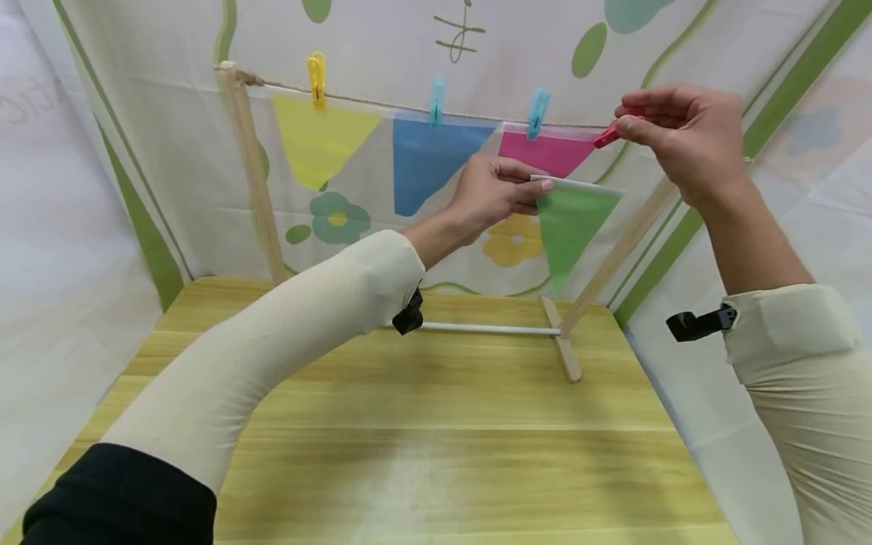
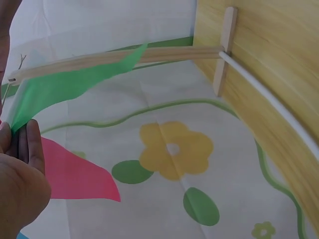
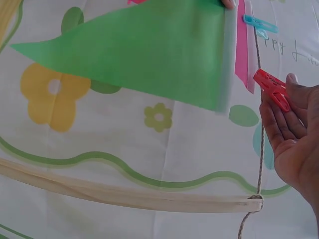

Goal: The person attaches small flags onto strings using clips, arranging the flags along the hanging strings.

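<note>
My left hand (image 1: 492,189) pinches a green pennant (image 1: 575,219) by the left end of its white top edge; the pennant hangs point down below the cord. In my right hand (image 1: 688,136) a red clothespin (image 3: 272,89) sits between thumb and fingers, close beside the twine cord (image 3: 261,149). A pink pennant (image 1: 545,151) hangs on the cord by a light blue clothespin (image 1: 537,113), partly behind my left hand. Farther left, a blue pennant (image 1: 436,163) hangs with another light blue clothespin (image 1: 437,102), and a yellow pennant (image 1: 316,136) with a yellow clothespin (image 1: 316,79).
The cord runs between two wooden posts; the left post (image 1: 255,174) and right post (image 1: 620,253) stand on a wooden table (image 1: 436,439). A white rod (image 1: 490,328) joins them low down, meeting a wooden foot (image 1: 562,344). Behind hangs a printed white cloth (image 1: 381,45).
</note>
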Motion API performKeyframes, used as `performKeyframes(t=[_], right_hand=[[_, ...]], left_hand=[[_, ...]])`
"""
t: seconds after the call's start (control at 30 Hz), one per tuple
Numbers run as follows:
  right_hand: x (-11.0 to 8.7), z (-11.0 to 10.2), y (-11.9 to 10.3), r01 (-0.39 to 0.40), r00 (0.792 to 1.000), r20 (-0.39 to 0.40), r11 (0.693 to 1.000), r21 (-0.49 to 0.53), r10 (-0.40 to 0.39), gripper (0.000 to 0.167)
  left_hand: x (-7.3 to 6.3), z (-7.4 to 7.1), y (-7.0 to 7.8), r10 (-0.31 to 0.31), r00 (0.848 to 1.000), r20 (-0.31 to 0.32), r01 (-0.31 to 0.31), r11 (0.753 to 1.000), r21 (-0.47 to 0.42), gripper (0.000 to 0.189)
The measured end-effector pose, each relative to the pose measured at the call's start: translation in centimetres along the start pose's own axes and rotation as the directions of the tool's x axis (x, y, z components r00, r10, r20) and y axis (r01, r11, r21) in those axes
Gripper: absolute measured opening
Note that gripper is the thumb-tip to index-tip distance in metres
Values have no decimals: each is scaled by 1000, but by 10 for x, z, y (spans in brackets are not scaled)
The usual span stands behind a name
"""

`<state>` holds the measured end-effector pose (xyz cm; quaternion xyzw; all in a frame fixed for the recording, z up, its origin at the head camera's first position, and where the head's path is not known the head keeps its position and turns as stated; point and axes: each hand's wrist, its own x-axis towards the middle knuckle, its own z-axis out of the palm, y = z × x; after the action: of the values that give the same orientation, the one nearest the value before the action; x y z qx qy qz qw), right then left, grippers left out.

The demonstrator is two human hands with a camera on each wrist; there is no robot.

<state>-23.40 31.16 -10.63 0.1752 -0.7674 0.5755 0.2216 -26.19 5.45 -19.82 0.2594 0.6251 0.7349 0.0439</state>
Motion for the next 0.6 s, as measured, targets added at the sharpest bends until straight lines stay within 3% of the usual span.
performKeyframes(t=[0.2,0.43,0.6], right_hand=[[5,0,-8,13,1000,1,987,-160,-13,26],[6,-4,-11,25,1000,0,995,-94,-25,24],[6,-8,-14,12,1000,2,988,-156,-12,23]], left_hand=[[8,8,7,-28,999,-30,28,1000,13,23],[16,16,11,-38,998,-41,39,999,25,21],[20,19,8,-22,999,-42,24,999,31,20]])
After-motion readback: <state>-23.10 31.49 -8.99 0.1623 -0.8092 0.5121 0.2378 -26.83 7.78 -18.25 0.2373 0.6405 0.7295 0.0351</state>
